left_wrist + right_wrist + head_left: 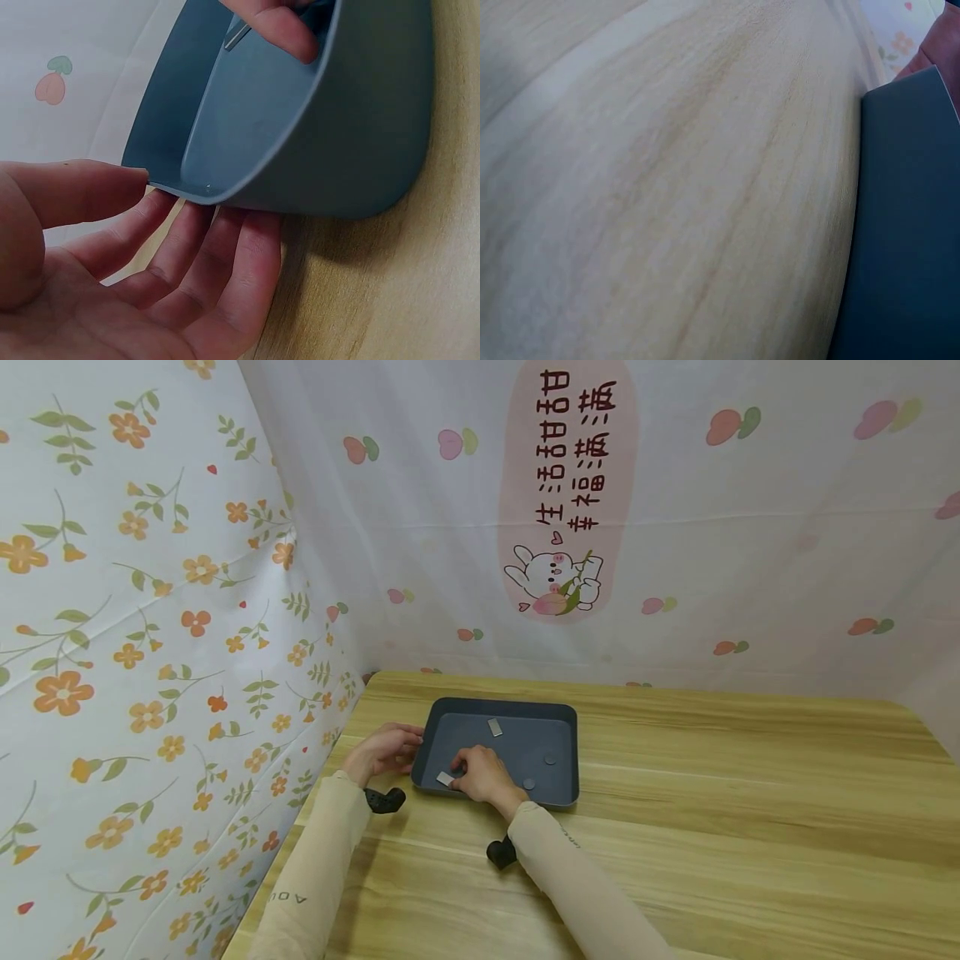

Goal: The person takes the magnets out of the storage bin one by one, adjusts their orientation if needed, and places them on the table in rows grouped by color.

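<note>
My left hand (pixel 386 749) is at the left end of a blue-grey rectangular tray (pixel 501 707). The left wrist view shows its thumb on the rim and the other fingers against the outer wall, pinching the edge. Inside the tray, at the front left, my right hand (pixel 483 774) reaches down with bent fingers beside a small silver rectangular piece (pixel 445 778). I cannot tell whether its fingertips hold anything. A second silver rectangular piece (pixel 495 727) lies towards the back of the tray. Two small grey discs, one disc (pixel 550 759) farther back than the other disc (pixel 529 784), lie on the right.
The tray sits on a wood-grain table (pixel 712 827), near its left edge. A flowered cloth (pixel 172 652) hangs along the left side, and a printed white curtain (pixel 420 527) hangs behind. Black wrist cameras, such as the right one (pixel 501 853), project beside both wrists.
</note>
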Tool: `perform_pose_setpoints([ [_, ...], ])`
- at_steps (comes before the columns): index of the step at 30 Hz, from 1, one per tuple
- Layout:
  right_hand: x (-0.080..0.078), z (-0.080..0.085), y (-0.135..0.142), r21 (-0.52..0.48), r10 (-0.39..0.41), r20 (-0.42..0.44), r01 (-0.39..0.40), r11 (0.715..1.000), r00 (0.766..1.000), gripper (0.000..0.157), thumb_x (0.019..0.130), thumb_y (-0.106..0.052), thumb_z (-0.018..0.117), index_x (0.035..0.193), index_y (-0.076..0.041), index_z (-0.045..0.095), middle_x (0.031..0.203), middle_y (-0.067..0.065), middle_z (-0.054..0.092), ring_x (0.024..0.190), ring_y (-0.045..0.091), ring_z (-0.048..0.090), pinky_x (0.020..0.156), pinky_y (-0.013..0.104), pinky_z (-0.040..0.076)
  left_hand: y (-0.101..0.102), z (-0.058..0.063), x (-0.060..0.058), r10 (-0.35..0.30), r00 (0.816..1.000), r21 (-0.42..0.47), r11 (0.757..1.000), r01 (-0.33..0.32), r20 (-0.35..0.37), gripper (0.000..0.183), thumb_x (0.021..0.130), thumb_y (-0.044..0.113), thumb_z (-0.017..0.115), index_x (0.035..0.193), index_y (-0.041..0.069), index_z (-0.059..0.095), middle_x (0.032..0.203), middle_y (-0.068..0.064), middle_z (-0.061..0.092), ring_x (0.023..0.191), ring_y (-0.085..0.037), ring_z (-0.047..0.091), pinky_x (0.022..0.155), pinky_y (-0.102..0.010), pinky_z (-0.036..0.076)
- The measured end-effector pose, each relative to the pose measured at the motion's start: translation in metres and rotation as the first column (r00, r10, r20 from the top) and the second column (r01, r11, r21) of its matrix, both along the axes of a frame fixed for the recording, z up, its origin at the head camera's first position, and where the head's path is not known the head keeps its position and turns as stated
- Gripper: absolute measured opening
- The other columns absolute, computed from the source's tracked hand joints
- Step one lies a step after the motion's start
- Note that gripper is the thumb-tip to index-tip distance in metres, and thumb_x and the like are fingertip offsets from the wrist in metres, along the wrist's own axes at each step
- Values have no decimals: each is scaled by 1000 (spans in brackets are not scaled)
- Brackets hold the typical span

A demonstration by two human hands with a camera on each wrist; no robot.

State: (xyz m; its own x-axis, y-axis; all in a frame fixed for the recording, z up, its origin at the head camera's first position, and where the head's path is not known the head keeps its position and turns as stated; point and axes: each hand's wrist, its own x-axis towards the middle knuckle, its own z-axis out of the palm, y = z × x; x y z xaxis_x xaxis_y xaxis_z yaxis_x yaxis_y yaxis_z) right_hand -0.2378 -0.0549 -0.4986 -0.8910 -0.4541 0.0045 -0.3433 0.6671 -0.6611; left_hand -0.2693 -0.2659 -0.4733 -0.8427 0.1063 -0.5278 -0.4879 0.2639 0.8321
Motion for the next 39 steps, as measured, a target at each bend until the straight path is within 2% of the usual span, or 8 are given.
perform_pose_setpoints([
  [3,0,0,0,-6,2,1,-2,1000,1000,19,76,-18,81,92,-13,72,81,1,59,73,14,51,65,29,41,0,0,0,-16,1000,-3,1000,16,-13,45,98,6,45,142,-3,42,122,-18,61,94,-18,61,74,-32,49],
  [12,-1,0,-2,-4,-11,22,11,1000,1000,16,77,-15,79,91,-14,72,79,0,61,72,15,54,66,32,43,0,0,0,-8,1000,-2,1000,8,-14,45,97,5,46,141,-4,43,121,-18,62,93,-18,61,73,-33,49],
  [19,0,1,-3,15,-13,39,13,1000,999,12,81,-11,72,92,-16,73,86,1,65,82,19,59,76,39,45,1,0,0,-1,1000,2,1000,1,-5,44,98,5,45,141,-4,43,120,-18,62,93,-19,61,74,-34,50],
  [30,-1,2,-5,19,2,53,-3,1000,999,14,81,-11,74,94,-17,75,92,2,68,91,24,60,83,45,41,0,6,3,-31,999,21,999,31,-18,43,96,7,48,137,-2,47,109,-12,66,91,-17,62,75,-34,50],
  [34,-1,2,-6,19,-3,60,2,1000,998,14,80,-11,75,93,-17,75,92,2,68,95,26,60,85,47,41,1,4,1,-3,1000,3,1000,3,-4,43,97,7,47,139,-2,46,113,-14,65,92,-18,62,76,-34,50],
  [39,0,3,-7,32,-13,55,12,999,998,13,79,-11,74,90,-18,74,94,3,68,98,29,60,85,47,41,0,0,-1,-7,1000,-2,1000,7,-4,44,98,7,46,141,-3,43,120,-18,63,94,-18,62,77,-35,50],
])
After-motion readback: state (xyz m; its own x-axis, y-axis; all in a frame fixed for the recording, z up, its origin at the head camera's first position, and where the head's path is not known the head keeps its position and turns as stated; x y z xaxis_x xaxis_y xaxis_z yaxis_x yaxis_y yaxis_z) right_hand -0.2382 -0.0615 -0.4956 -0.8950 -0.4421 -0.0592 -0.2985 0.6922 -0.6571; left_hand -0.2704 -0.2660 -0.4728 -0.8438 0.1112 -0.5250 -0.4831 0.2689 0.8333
